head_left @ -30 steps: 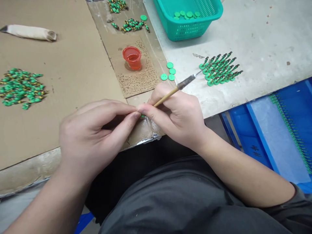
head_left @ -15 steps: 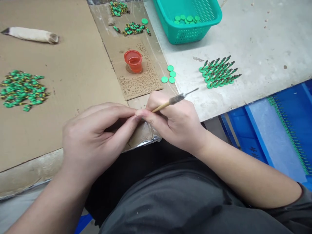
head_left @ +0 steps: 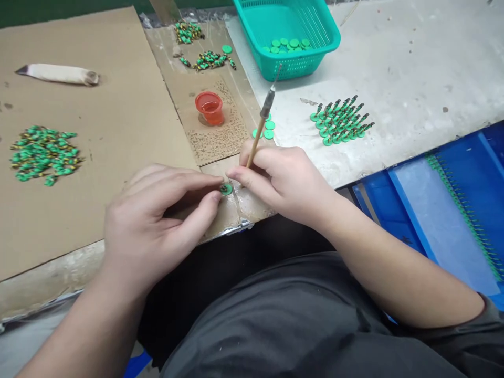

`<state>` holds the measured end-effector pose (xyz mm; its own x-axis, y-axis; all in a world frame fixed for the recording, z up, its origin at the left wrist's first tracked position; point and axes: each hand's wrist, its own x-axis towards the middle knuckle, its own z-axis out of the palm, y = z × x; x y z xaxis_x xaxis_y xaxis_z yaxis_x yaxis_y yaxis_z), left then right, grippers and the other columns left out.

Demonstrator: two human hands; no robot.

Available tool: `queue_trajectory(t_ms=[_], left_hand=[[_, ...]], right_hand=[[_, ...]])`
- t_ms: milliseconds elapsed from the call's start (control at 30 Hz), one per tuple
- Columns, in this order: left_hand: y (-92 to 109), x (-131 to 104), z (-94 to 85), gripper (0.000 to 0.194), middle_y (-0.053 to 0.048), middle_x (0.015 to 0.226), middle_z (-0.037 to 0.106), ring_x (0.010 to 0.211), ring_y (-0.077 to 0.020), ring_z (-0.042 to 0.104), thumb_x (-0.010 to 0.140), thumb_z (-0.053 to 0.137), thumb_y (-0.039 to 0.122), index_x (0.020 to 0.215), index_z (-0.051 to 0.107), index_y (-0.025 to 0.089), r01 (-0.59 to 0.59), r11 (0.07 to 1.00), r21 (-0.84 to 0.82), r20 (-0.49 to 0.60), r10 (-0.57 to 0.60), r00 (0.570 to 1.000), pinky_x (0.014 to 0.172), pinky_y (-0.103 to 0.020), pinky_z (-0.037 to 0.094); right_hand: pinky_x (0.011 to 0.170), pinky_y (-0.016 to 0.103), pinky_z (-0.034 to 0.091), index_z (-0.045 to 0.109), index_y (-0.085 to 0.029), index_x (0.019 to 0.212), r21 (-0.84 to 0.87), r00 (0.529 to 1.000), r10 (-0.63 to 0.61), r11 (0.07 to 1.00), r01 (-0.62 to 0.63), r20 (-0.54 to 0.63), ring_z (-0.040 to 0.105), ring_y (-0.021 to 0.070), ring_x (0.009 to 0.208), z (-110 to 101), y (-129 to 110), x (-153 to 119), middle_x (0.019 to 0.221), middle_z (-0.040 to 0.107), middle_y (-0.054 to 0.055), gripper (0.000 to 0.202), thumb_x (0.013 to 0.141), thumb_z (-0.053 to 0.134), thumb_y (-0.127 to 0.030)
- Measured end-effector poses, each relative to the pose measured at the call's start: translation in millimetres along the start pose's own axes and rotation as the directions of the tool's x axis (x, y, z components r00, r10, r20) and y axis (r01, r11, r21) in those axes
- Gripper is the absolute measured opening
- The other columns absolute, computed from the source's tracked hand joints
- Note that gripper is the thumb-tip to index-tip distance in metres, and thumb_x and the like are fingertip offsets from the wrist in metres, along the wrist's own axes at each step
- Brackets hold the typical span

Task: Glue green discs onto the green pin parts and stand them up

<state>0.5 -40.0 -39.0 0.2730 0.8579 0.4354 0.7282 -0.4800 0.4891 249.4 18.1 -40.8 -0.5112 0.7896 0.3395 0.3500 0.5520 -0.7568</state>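
Note:
My left hand has its thumb and forefinger bent toward each other, and a small green button-like disc sits at their tips. Something dark and small shows on top of the disc, too small to make out. Just to the right, my right hand is closed round a thin wooden-handled needle tool. Its grey-wrapped neck and fine tip point up and away from me. Beyond the hands lie several loose green discs and a small red cup with liquid in it.
A green basket holds more discs. Several discs with upright dark-tipped pieces stand in rows at right. Green-and-yellow pieces are heaped on the cardboard, near a pale pointed stick. Blue crates are below right.
My hands have parted slightly, uncovering the green disc at my left fingertips. The needle tool in my right hand has swung from pointing right to pointing upward. The whole view has shifted a little.

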Motion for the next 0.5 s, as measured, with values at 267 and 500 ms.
queue_trajectory(t_ms=[267,500], left_hand=[[-11.5,2.8,2.8,0.003,0.001,0.104,0.083,0.101,-0.0235,0.078,0.112,0.078,0.032,0.114,0.08,0.032,-0.057,0.995,0.079,0.039,0.054,0.998,0.098,-0.043,0.056],[-5.1,1.7,3.2,0.006,0.003,0.104,0.082,0.098,-0.021,0.078,0.114,0.077,0.035,0.109,0.078,0.034,-0.019,0.998,0.059,0.04,0.016,0.999,0.096,-0.041,0.057]], right_hand=[[0.098,0.038,0.064,0.076,-0.03,0.097,-0.002,0.999,0.017,1.0,-0.017,0.047,0.076,0.0246,0.091,9.1,-2.0,8.8,0.094,0.078,0.003,0.046,0.126,0.057,-0.062],[0.098,0.041,0.063,0.081,-0.031,0.113,-0.027,0.995,-0.082,0.996,0.084,0.051,0.073,0.0265,0.092,9.9,6.0,10.5,0.099,0.079,0.003,0.05,0.127,0.049,-0.068]])
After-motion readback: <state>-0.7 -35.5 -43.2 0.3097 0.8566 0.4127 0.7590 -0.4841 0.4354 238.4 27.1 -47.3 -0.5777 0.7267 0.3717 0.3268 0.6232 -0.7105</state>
